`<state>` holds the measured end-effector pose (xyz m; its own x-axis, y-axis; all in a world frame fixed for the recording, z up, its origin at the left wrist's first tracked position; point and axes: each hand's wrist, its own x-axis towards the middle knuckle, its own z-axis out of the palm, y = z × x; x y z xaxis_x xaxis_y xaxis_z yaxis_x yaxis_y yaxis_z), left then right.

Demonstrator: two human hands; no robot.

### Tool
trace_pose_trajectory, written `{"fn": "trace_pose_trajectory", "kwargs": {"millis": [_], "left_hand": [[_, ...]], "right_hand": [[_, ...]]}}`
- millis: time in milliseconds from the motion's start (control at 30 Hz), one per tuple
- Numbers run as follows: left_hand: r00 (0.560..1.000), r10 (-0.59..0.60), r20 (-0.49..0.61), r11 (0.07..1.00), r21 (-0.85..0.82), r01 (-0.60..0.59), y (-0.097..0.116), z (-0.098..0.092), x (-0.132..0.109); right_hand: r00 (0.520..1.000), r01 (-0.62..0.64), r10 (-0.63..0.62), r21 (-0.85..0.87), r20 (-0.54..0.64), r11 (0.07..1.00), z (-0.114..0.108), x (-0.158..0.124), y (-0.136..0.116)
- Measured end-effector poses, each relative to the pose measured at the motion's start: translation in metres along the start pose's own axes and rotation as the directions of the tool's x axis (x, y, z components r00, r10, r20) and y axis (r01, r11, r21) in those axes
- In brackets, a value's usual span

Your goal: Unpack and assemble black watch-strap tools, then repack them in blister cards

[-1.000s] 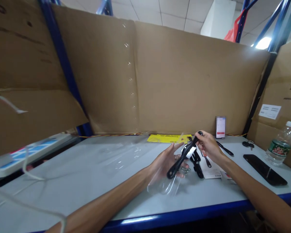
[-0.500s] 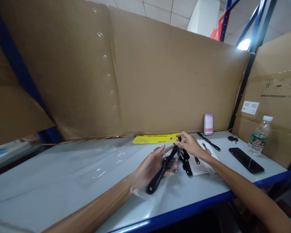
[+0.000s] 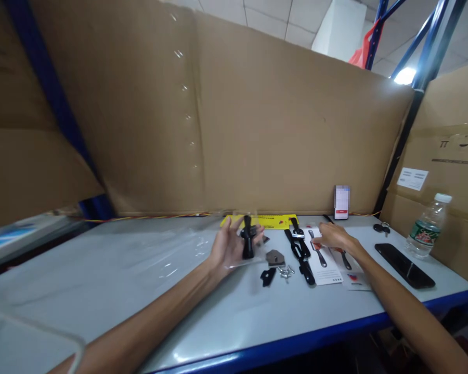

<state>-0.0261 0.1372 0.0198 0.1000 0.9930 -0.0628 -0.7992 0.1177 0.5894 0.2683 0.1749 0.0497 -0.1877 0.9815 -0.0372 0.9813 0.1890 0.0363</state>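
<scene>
My left hand (image 3: 226, 241) holds up a black spokeshave (image 3: 248, 237) in a clear plastic bag, its thumb raised and its fingers behind. My right hand (image 3: 336, 236) bends its fingers downward over the top of the printed leaflets (image 3: 329, 270). What its fingertips grip, if anything, is hidden. The end of a black handle (image 3: 327, 219) shows just behind that hand. Between my hands lie black spokeshaves (image 3: 299, 252), partly over one another. Nearer me are a grey metal blade (image 3: 275, 257), a small black plate (image 3: 268, 277) and several silver screws (image 3: 286, 272).
Clear plastic film (image 3: 171, 244) spreads across the table's left side. A yellow printed card (image 3: 275, 222) lies along the cardboard wall (image 3: 273, 124). At right are a standing phone (image 3: 341, 201), keys (image 3: 381, 228), a dark phone (image 3: 404, 265) and a water bottle (image 3: 427, 227).
My hands have moved apart. The right has left the black tool and gone right to the leaflets; the left is raised with the bagged spokeshave. The blade and screws now show on the table.
</scene>
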Motion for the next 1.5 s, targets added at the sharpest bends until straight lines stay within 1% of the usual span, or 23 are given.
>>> {"fn": "trace_pose_trajectory", "kwargs": {"millis": [100,200,267,333,433,500,567,633,700,767,800,867,900,967,1000,1100,1167,1267,1367,1400,1433,1467,1500], "left_hand": [[1.0,-0.015,-0.004,1.0,0.011,0.015,-0.005,0.001,0.002],[0.999,-0.034,0.006,0.999,-0.003,0.034,-0.007,-0.002,0.005],[0.999,-0.034,0.026,0.999,-0.009,0.034,-0.006,-0.005,0.006],[0.999,-0.003,0.032,1.0,-0.005,0.004,-0.004,-0.008,0.006],[0.999,0.035,0.02,0.999,0.016,-0.036,-0.001,-0.008,0.002],[0.999,0.033,0.011,0.999,0.018,-0.033,0.0,-0.006,0.0],[1.0,0.003,0.007,1.0,0.018,-0.004,0.0,-0.004,-0.002],[0.998,-0.06,0.005,0.997,0.038,0.06,-0.001,-0.002,-0.003],[0.988,-0.15,0.039,0.987,0.069,0.147,-0.002,-0.002,-0.005],[0.959,-0.262,0.105,0.962,0.101,0.252,-0.004,-0.002,-0.007],[0.94,-0.321,0.117,0.943,0.127,0.306,-0.005,-0.002,-0.008],[0.882,-0.46,0.104,0.875,0.22,0.431,-0.008,0.0,-0.01],[0.86,-0.498,0.113,0.849,0.266,0.456,-0.01,0.002,-0.012],[0.837,-0.532,0.125,0.812,0.355,0.463,-0.013,0.006,-0.018],[0.83,-0.543,0.131,0.798,0.39,0.461,-0.015,0.009,-0.021],[0.83,-0.537,0.15,0.787,0.443,0.429,-0.022,0.014,-0.028],[0.846,-0.508,0.165,0.8,0.454,0.392,-0.026,0.014,-0.029],[0.864,-0.477,0.161,0.804,0.478,0.355,-0.03,0.012,-0.029],[0.864,-0.483,0.145,0.789,0.501,0.357,-0.03,0.012,-0.031],[0.849,-0.504,0.159,0.779,0.507,0.368,-0.029,0.013,-0.033],[0.823,-0.538,0.181,0.764,0.518,0.386,-0.028,0.015,-0.034],[0.799,-0.567,0.2,0.749,0.529,0.399,-0.027,0.017,-0.036],[0.794,-0.57,0.213,0.749,0.531,0.395,-0.025,0.019,-0.038]], "right_hand": [[0.999,-0.002,0.002,0.013,-0.045,1.0,0.008,0.002,-0.008],[0.994,-0.049,0.055,0.067,-0.094,0.997,0.014,0.011,-0.007],[0.988,-0.087,0.102,0.131,-0.114,0.988,0.017,0.02,-0.001],[0.986,-0.09,0.117,0.209,-0.121,0.974,0.02,0.03,0.008],[0.993,-0.008,0.052,0.391,-0.103,0.92,0.025,0.045,0.023],[0.995,0.031,0.024,0.527,-0.096,0.849,0.027,0.053,0.03],[0.994,0.026,0.048,0.624,-0.102,0.781,0.026,0.057,0.035],[0.987,0.021,0.097,0.71,-0.125,0.704,0.021,0.056,0.037],[0.978,0.068,0.12,0.807,-0.17,0.586,0.013,0.05,0.037],[0.967,0.138,0.133,0.887,-0.216,0.442,0.006,0.043,0.035],[0.961,0.156,0.155,0.914,-0.228,0.375,0.004,0.04,0.034],[0.951,0.192,0.19,0.945,-0.246,0.263,0.0,0.035,0.031],[0.945,0.207,0.209,0.954,-0.253,0.218,-0.001,0.034,0.031],[0.935,0.209,0.256,0.964,-0.246,0.162,-0.003,0.033,0.031],[0.927,0.207,0.285,0.966,-0.244,0.153,-0.003,0.033,0.032],[0.898,0.204,0.362,0.966,-0.249,0.16,-0.004,0.035,0.036],[0.887,0.206,0.386,0.965,-0.254,0.162,-0.004,0.037,0.038],[0.884,0.212,0.391,0.965,-0.256,0.152,-0.003,0.038,0.04],[0.904,0.204,0.351,0.968,-0.243,0.145,-0.005,0.036,0.042],[0.918,0.197,0.316,0.966,-0.241,0.164,-0.007,0.035,0.044],[0.932,0.202,0.267,0.963,-0.245,0.178,-0.009,0.034,0.047],[0.945,0.211,0.216,0.962,-0.246,0.172,-0.012,0.033,0.05],[0.949,0.226,0.186,0.962,-0.253,0.155,-0.014,0.032,0.053]]}}
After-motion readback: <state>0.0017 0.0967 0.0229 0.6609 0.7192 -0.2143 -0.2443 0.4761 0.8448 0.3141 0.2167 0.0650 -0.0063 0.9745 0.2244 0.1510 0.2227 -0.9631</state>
